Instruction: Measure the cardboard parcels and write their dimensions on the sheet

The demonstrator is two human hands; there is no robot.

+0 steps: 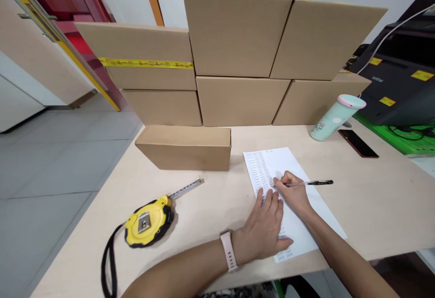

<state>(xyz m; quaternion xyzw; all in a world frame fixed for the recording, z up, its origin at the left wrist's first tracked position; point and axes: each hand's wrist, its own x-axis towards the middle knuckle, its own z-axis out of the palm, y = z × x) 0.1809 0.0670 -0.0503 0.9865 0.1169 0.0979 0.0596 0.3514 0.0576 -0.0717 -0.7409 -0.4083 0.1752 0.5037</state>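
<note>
Tape measure (pixel 148 223): yellow, black edging; blade (pixel 186 188) silvery, dark-marked; strap (pixel 111 257) black. Printed sheet (pixel 299 230): white, columns of dark print. Pen (pixel 320 182): black, pale grey. Watch band (pixel 229 250): pale pink. Tumbler (pixel 326 124): mint green, pink lid (pixel 351 101). Cardboard boxes (pixel 243 100): brown; packing tape (pixel 146 63) yellow, reddish print. Tabletop (pixel 210 216): pale beige. Printer (pixel 401 75): black, yellow stickers (pixel 387 101).

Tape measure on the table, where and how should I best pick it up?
I'd grip the tape measure by its body's long edges, the left hand coming from above. It lies clip side up, with the blade sticking out of one end and the strap trailing from the other, so those edges look firmest.
</note>
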